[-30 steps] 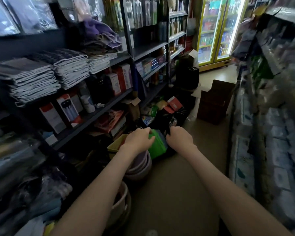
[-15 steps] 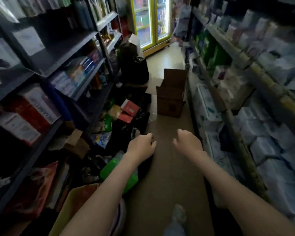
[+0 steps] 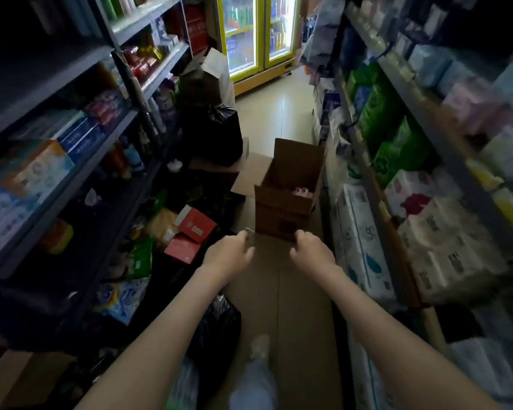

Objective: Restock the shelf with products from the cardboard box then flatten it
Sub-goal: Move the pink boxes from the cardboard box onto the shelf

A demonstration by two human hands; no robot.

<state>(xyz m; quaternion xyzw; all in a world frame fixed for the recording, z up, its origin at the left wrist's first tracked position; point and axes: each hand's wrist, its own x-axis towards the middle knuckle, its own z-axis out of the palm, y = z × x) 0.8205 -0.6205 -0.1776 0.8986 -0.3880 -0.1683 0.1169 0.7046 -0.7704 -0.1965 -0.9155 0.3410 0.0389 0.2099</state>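
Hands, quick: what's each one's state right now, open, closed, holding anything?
Left hand: open, fingers loosely curled, holding nothing.
Right hand: open, fingers loosely curled, holding nothing.

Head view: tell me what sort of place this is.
Most likely a small shop's aisle: packed shelves line both sides, lit drinks fridges stand at the far end, and an open cardboard box sits on the floor.
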